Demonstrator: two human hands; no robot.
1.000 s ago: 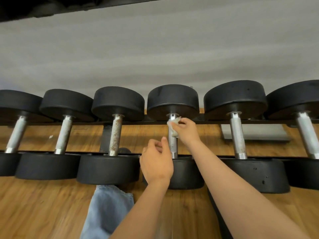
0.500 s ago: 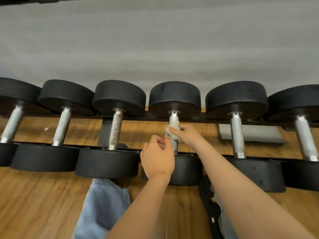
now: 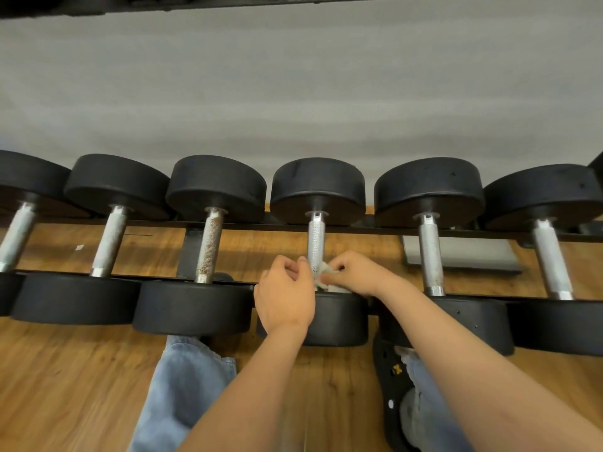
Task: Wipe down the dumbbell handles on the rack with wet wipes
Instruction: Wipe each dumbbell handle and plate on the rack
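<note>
One second on, right hand (image 3: 355, 275) has slid the pinched wet wipe (image 3: 323, 271) to the base of the dumbbell handle (image 3: 316, 243); left hand (image 3: 287, 290) curled alongside, grip unclear

The right hand (image 3: 354, 274) has slid the wipe (image 3: 323, 272) down the handle (image 3: 316, 239), from the far end by the rack's (image 3: 156, 278) back rail to the near end at its front rail. The knurled upper stretch of the handle, covered a second ago, now shows bare. The left hand (image 3: 285, 295) has closed in, its curled fingers now beside the wipe.
</note>
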